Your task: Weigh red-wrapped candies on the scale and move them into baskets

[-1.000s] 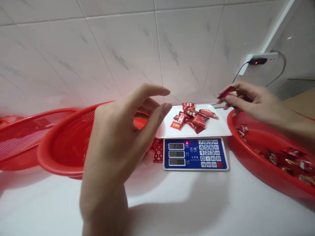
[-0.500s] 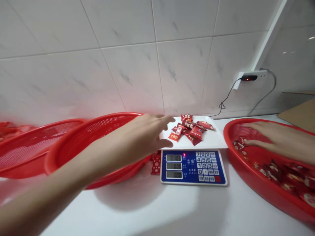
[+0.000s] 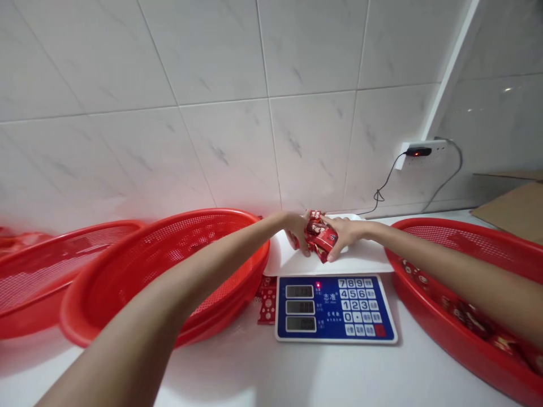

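Note:
Several red wrapped candies [image 3: 321, 238] are bunched together on the white pan [image 3: 283, 259] of a digital scale. My left hand [image 3: 298, 230] presses on the pile from the left, its fingers curled around that side. From the right, my right hand [image 3: 343, 233] closes on the same candies with thumb and fingers. Below the pan is the scale's blue keypad and display panel [image 3: 335, 308], with a red light lit. More candies [image 3: 466, 319] lie in the red basket [image 3: 428, 316] on the right, partly hidden by my right forearm.
A red basket [image 3: 80, 294] stands left of the scale, with another red basket [image 3: 25, 299] beyond it. A red dotted packet [image 3: 267, 302] lies beside the scale. Behind are a tiled wall, a plugged-in charger [image 3: 419, 152] with its cord, and a cardboard box [image 3: 513, 209].
My right hand has moved left from the right basket to the scale pan. My left hand has moved in onto the pile, and the spread candies are now gathered between both hands.

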A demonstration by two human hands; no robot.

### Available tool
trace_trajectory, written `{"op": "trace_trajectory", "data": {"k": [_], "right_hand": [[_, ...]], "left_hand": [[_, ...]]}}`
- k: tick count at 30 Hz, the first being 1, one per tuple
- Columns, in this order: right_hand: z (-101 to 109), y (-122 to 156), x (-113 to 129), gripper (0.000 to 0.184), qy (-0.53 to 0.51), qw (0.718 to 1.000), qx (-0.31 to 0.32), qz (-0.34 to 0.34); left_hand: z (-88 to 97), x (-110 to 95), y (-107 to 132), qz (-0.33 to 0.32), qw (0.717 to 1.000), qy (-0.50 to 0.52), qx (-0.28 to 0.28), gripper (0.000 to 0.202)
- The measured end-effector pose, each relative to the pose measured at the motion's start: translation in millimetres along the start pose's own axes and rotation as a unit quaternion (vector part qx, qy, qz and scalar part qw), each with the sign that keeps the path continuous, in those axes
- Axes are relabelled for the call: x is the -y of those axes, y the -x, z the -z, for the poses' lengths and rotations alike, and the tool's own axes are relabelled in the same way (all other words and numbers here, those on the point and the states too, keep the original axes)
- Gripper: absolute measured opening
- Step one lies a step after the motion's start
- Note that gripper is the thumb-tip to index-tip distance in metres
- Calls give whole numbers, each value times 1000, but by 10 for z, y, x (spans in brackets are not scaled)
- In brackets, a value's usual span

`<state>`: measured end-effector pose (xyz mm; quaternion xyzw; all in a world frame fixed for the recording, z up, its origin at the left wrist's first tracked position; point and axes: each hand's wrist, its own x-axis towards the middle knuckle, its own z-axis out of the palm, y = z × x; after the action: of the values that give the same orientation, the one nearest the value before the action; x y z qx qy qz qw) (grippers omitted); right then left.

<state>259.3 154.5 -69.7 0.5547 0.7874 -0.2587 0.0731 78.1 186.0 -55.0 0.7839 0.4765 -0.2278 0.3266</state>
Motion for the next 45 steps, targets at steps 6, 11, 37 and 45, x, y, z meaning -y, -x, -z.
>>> {"op": "trace_trajectory", "data": {"k": [6, 11, 37, 45], "right_hand": [[22, -55, 142, 185, -56, 997, 11, -54], [60, -115, 75, 170, -29, 999, -19, -32], [-297, 45, 2095, 117, -26, 954, 49, 294], [140, 1452, -381, 75, -100, 982, -152, 59]], "left_hand": [[287, -57, -208, 31, 997, -7, 66, 29], [189, -21, -191, -7, 999, 42, 14, 34], [-1085, 1080, 2148, 114, 955, 193, -196, 64], [-1536, 418, 2533, -34, 841, 28, -539, 32]]}}
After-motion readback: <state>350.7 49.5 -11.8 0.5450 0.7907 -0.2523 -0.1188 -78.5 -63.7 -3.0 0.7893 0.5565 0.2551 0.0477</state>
